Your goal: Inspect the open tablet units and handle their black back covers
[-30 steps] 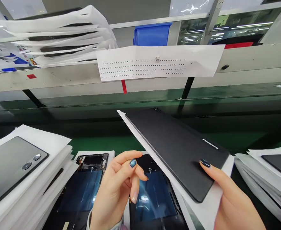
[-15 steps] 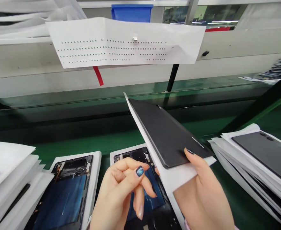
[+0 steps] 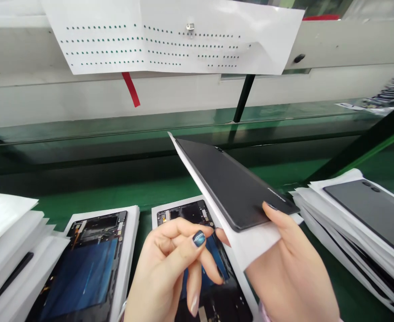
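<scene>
1. My left hand point(image 3: 170, 273) is low in front of me, fingers curled loose – it holds nothing.
2. My right hand point(image 3: 290, 273) grips a black cover point(image 3: 233, 188) with a white sheet point(image 3: 253, 243) under it, thumb on top. The cover is up in the air and tilted.
3. Below my hands lie two open tablets point(image 3: 89, 259) on white sheets, side by side.
4. To the right sits a stack point(image 3: 351, 214) of sheets and covers.
5. Farther off is the green belt point(image 3: 116, 197) – and above it hangs a dotted paper point(image 3: 170, 40).
</scene>
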A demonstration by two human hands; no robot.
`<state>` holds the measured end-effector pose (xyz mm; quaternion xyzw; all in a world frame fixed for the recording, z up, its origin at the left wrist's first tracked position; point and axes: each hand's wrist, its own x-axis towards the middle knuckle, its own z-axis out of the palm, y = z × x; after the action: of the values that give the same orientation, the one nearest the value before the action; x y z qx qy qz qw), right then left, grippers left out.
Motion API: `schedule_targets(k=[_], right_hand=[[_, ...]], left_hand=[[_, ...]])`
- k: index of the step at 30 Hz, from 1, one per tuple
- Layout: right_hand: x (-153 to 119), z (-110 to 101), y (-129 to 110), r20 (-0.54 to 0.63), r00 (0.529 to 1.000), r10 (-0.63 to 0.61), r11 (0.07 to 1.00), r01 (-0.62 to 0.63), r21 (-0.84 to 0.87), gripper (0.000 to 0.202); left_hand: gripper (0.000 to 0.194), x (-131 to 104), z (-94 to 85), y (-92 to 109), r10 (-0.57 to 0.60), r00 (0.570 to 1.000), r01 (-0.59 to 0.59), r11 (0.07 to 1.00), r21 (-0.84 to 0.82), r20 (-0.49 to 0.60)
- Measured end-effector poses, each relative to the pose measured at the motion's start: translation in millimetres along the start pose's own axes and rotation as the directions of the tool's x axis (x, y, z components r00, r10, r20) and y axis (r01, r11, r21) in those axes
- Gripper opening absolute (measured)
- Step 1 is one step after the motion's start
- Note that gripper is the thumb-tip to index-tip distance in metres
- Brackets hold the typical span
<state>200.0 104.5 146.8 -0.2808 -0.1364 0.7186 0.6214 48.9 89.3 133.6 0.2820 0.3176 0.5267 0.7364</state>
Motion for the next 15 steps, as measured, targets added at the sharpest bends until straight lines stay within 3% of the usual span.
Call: schedule_targets(k=[11,13,15], right_hand=[[0,11,4,-0.054,0.998,-0.031,0.999,0.031,-0.008,0.037],[-1,12,8,-0.104,0.992,-0.068,0.998,0.068,-0.001,0.043],[0,11,12,-0.198,0.972,-0.126,0.991,0.131,0.012,0.052]], left_hand=[[0.020,-1,-0.4,0,0.057,0.997,-0.054,0.997,0.050,-0.059],[0.020,-1,1.9,-2,0.127,0.985,-0.112,0.985,0.132,-0.114],[0.010,-2,5.7,-5,0.282,0.939,-0.211,0.925,0.317,-0.199]])
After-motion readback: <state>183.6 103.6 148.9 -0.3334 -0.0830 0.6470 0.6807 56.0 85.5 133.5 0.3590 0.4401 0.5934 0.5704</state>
